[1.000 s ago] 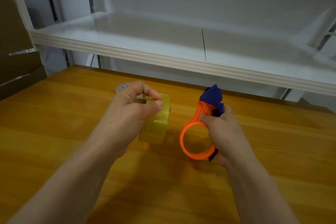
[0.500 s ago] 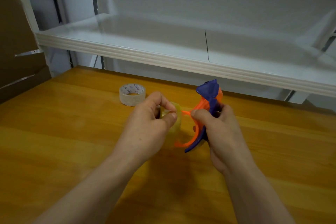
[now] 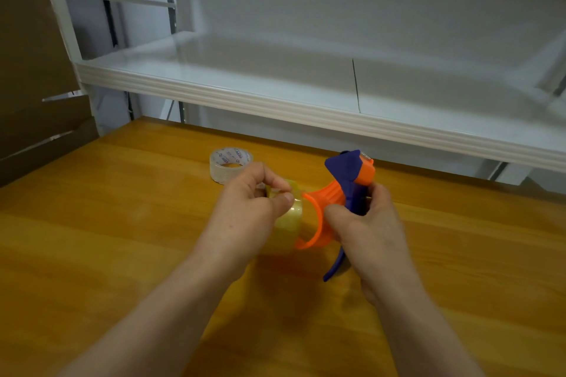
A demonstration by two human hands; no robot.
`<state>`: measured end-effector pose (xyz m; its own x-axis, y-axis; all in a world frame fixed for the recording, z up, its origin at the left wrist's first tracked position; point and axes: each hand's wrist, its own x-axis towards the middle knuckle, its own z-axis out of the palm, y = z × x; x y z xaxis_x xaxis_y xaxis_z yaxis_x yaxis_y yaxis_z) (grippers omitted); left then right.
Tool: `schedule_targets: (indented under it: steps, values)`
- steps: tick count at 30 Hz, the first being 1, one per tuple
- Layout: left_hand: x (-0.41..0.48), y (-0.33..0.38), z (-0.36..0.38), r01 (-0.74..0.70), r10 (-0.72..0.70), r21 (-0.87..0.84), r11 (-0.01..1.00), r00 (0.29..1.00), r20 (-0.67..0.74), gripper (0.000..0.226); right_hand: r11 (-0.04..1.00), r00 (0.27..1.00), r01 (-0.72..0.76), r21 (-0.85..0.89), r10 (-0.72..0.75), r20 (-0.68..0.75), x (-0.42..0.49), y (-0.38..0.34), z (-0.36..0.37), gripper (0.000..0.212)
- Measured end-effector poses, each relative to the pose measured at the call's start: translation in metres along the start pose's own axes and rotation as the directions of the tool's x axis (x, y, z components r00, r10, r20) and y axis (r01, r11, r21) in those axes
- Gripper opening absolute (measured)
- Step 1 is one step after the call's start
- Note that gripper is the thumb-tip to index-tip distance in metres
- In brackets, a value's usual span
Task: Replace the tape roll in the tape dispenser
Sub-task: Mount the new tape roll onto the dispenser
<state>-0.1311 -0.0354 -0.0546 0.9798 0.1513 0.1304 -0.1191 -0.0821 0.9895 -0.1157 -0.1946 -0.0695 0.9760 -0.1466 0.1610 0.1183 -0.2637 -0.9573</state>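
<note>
As I grip both, left hand (image 3: 245,211): my fingers (image 3: 269,177) curled round roll (image 3: 289,223), against orange ring of dispenser (image 3: 333,193).
Right hand (image 3: 367,229): wrapped round its handle.
Spare roll (image 3: 229,167): on worktop (image 3: 92,239) behind; blue print unreadable.

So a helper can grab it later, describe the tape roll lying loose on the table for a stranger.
Start at the wooden table below the white shelf. Near its far edge, just beyond the left hand, a tape roll lies flat. It is clear with blue print on its core, unlike the yellowish roll that hand holds beside the orange dispenser.
</note>
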Motion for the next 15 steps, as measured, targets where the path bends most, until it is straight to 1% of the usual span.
schedule_targets:
  steps: [3, 10, 13, 15]
  values:
    - [0.000, -0.001, 0.002, 0.011, -0.011, -0.035, 0.999, 1.000, 0.002, 0.016, 0.996, 0.998, 0.058, -0.072, -0.059, -0.018, -0.005, 0.000, 0.004, 0.031]
    - [0.002, -0.001, 0.002, 0.031, -0.030, -0.064, 0.997, 0.999, 0.021, 0.018, 0.946, 0.975, 0.197, -0.257, -0.217, -0.053, -0.012, 0.001, 0.014, 0.044]
    - [0.001, -0.001, 0.002, 0.015, -0.013, -0.081, 0.997, 0.999, 0.033, 0.020, 0.914, 0.951, 0.269, -0.305, -0.302, -0.066, -0.013, 0.002, 0.016, 0.048]
    - [0.001, 0.000, 0.001, -0.021, 0.025, -0.096, 0.995, 0.999, 0.035, 0.020, 0.899, 0.935, 0.309, -0.310, -0.347, -0.076, -0.013, 0.002, 0.016, 0.051]
